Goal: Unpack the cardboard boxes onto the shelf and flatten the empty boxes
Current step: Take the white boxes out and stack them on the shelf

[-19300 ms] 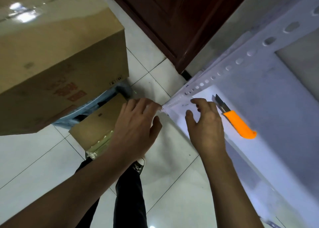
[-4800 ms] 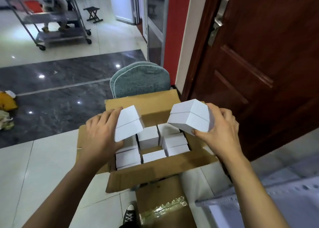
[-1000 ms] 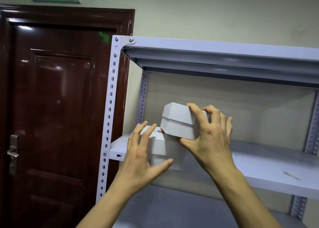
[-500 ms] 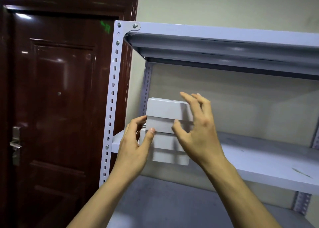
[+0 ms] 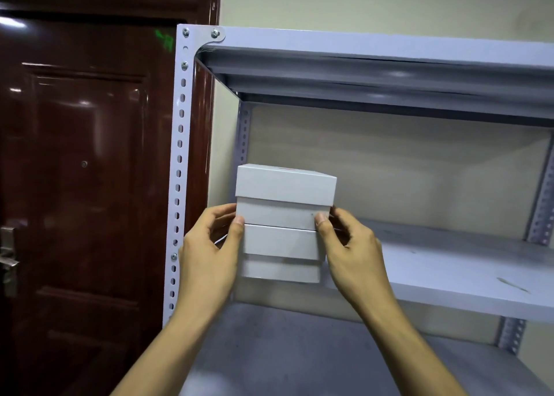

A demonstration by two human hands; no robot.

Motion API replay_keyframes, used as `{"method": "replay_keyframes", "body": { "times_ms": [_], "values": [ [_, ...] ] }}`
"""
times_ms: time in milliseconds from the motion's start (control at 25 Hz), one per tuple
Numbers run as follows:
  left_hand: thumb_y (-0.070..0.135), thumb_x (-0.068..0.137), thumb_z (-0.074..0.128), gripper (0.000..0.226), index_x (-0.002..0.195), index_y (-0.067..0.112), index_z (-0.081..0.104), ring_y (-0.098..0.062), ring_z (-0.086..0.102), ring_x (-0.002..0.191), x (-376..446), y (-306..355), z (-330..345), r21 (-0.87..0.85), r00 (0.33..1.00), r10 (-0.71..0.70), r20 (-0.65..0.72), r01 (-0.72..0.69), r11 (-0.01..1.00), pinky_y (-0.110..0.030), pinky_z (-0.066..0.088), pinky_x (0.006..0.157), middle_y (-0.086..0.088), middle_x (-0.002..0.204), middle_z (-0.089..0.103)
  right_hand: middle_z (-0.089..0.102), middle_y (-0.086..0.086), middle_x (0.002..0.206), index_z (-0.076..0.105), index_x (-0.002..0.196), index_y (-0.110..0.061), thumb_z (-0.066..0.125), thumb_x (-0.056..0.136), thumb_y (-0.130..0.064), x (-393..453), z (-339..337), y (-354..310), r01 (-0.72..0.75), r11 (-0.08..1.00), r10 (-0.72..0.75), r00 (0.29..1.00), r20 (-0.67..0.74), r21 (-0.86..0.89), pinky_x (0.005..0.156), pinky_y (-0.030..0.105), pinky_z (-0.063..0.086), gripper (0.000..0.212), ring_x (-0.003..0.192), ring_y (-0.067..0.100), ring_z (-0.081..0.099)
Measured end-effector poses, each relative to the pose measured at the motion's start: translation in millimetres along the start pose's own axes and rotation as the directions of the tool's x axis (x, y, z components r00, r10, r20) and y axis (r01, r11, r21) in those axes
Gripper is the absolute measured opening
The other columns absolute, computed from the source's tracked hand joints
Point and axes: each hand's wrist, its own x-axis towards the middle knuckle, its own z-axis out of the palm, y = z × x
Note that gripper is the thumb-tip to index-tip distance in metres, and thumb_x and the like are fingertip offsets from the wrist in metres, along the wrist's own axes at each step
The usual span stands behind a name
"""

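Head: both hands point(image 5: 209, 254) point(image 5: 353, 251) grip stacked white boxes point(image 5: 283, 216) on shelf point(image 5: 449, 272).

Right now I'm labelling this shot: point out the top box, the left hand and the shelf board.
top box point(image 5: 284, 187), head view, front face
left hand point(image 5: 207, 254), head view, back of hand
shelf board point(image 5: 449, 272), head view, bare top surface

two white boxes point(image 5: 284, 195), two hands point(image 5: 209, 245)

My feed is dim and soft; glare streaks the glossy door point(image 5: 84, 156), the shelf point(image 5: 449, 263) edges bow, and the corners seem slightly blurred.
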Motion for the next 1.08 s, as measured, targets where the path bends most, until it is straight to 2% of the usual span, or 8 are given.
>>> {"method": "replay_keyframes", "body": {
  "times_ms": [240, 400, 480, 600, 720, 880, 1000, 1080],
  "values": [
    [0.017, 0.092, 0.071, 0.018, 0.105, 0.030, 0.073, 0.012, 0.066, 0.093, -2.5, -2.2, -12.0, 0.013, 0.998, 0.018, 0.053, -0.018, 1.000, -0.001, 0.046, 0.074, 0.030, 0.094, 0.072, 0.075, -0.023, 0.102, 0.075, 0.110, -0.030, 0.065, 0.097, -0.031, -8.9, -4.0, 15.1, -0.067, 0.995, 0.066, 0.998, 0.009, 0.070, 0.085, 0.024, 0.056, 0.016, 0.097, -0.004, 0.069],
    [0.019, 0.092, 0.071, 0.018, 0.105, 0.031, 0.072, 0.011, 0.067, 0.091, 6.5, -11.3, -9.9, 0.060, 0.998, 0.006, 0.057, -0.010, 0.998, -0.002, 0.048, 0.075, 0.025, 0.094, 0.074, 0.074, -0.028, 0.095, 0.074, 0.102, -0.036, 0.064, 0.098, -0.030, 0.2, -0.8, 19.3, -0.072, 0.997, 0.071, 0.996, 0.053, 0.023, 0.079, 0.016, 0.052, 0.012, 0.092, -0.007, 0.069],
    [0.019, 0.093, 0.070, 0.017, 0.105, 0.032, 0.071, 0.010, 0.067, 0.091, 15.9, -17.9, -7.1, 0.072, 0.998, 0.001, 0.060, -0.005, 0.997, -0.006, 0.051, 0.075, 0.021, 0.094, 0.074, 0.074, -0.028, 0.097, 0.073, 0.105, -0.034, 0.062, 0.099, -0.029, 11.0, 1.6, 22.6, -0.076, 0.996, 0.080, 0.989, 0.121, -0.039, 0.081, 0.017, 0.052, 0.014, 0.094, -0.009, 0.067],
    [0.021, 0.093, 0.069, 0.015, 0.101, 0.035, 0.068, 0.010, 0.065, 0.090, 33.7, -29.9, -1.4, 0.119, 0.999, -0.025, 0.031, 0.022, 0.993, -0.023, 0.056, 0.079, 0.024, 0.094, 0.071, 0.073, -0.024, 0.106, 0.071, 0.116, -0.030, 0.063, 0.099, -0.024, 31.2, 9.2, 28.7, -0.086, 0.990, 0.107, 0.974, 0.199, -0.110, 0.091, 0.024, 0.053, 0.020, 0.100, -0.010, 0.066],
    [0.020, 0.093, 0.069, 0.015, 0.099, 0.033, 0.067, 0.007, 0.063, 0.092, 49.8, -39.6, 5.3, 0.138, 0.996, -0.084, 0.004, 0.083, 0.987, -0.029, 0.053, 0.085, 0.024, 0.094, 0.068, 0.076, -0.020, 0.094, 0.068, 0.103, -0.030, 0.067, 0.095, -0.024, 50.4, 19.6, 36.6, -0.172, 0.971, 0.201, 0.963, 0.179, -0.167, 0.086, 0.028, 0.055, 0.010, 0.088, -0.005, 0.069],
    [0.020, 0.093, 0.069, 0.012, 0.103, 0.025, 0.066, -0.010, 0.064, 0.096, 69.2, -49.3, 16.5, 0.167, 0.980, -0.199, -0.019, 0.199, 0.966, -0.028, 0.047, 0.085, 0.015, 0.094, 0.067, 0.076, -0.009, 0.074, 0.067, 0.087, -0.025, 0.072, 0.090, -0.028, 74.5, 33.5, 49.1, -0.279, 0.936, 0.313, 0.939, 0.144, -0.215, 0.080, 0.046, 0.061, 0.006, 0.085, 0.018, 0.074],
    [0.022, 0.093, 0.069, 0.011, 0.102, 0.026, 0.065, -0.017, 0.060, 0.102, 85.3, -55.8, 26.6, 0.233, 0.963, -0.262, -0.057, 0.268, 0.935, -0.027, 0.039, 0.084, 0.010, 0.097, 0.067, 0.075, -0.004, 0.067, 0.069, 0.079, -0.022, 0.072, 0.088, -0.027, 94.5, 44.9, 54.9, -0.286, 0.921, 0.330, 0.933, 0.141, -0.267, 0.077, 0.045, 0.061, 0.010, 0.078, 0.020, 0.074],
    [0.022, 0.092, 0.069, 0.011, 0.102, 0.025, 0.066, -0.021, 0.061, 0.104, 97.9, -62.0, 33.5, 0.252, 0.953, -0.292, -0.083, 0.303, 0.919, -0.031, 0.047, 0.088, 0.008, 0.096, 0.067, 0.074, -0.003, 0.065, 0.071, 0.074, -0.020, 0.071, 0.088, -0.026, 108.3, 53.4, 59.7, -0.263, 0.909, 0.322, 0.935, 0.146, -0.323, 0.077, 0.039, 0.061, 0.014, 0.071, 0.017, 0.071]
  ]
}}
